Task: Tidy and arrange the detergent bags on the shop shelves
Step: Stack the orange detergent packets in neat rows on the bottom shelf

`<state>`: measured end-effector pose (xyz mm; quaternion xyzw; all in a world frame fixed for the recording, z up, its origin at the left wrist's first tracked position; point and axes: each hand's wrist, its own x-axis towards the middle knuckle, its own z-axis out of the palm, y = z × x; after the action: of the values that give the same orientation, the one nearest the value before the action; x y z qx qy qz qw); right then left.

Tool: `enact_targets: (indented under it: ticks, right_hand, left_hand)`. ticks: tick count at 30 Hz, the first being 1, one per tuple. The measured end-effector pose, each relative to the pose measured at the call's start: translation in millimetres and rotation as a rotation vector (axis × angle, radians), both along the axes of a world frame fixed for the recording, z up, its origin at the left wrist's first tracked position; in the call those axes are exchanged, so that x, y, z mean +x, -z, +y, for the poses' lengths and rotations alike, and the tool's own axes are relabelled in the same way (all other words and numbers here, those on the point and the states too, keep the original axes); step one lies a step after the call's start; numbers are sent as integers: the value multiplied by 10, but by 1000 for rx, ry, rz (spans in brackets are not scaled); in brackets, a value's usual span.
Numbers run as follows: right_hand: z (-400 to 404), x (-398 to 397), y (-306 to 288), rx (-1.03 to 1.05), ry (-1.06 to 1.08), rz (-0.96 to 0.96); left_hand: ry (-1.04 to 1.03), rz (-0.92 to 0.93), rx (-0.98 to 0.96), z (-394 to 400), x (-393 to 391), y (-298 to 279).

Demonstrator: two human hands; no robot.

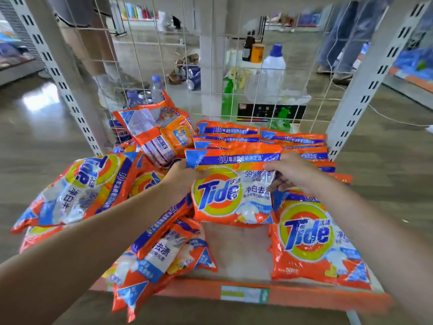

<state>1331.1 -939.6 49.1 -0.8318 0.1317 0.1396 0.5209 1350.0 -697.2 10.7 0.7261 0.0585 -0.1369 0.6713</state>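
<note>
An orange Tide detergent bag (pixel 230 191) is held face up over the middle of the shelf (pixel 234 249). My left hand (pixel 181 177) grips its top left edge and my right hand (pixel 293 172) grips its top right corner. Behind it a stack of upright detergent bags (pixel 269 137) stands in rows against the wire back. Another bag (pixel 314 242) lies flat at the front right. A loose heap of bags (pixel 89 191) sprawls over the left side, some hanging over the front edge (pixel 140 285).
A wire mesh panel (pixel 187 55) backs the shelf, with slotted uprights (pixel 54 66) on both sides. Behind the mesh stand bottles (pixel 274 66) and a green spray bottle (pixel 228 99). A person's legs (pixel 346 36) show at the far right. An orange price rail (pixel 243 294) edges the shelf front.
</note>
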Motion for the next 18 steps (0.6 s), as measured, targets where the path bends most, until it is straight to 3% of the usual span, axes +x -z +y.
enact_targets:
  ticks: [3, 7, 13, 16, 18]
  right_hand:
    - [19, -7, 32, 131, -12, 15]
    - [86, 2, 196, 109, -39, 137]
    - [52, 65, 300, 117, -38, 179]
    - [73, 68, 296, 50, 20, 111]
    - [96, 87, 251, -123, 70, -34]
  left_hand:
    - [5, 4, 17, 56, 20, 62]
    - [118, 53, 336, 81, -14, 189]
    - [72, 0, 415, 61, 13, 147]
    - [133, 5, 537, 57, -4, 220]
    - [177, 0, 644, 68, -14, 226]
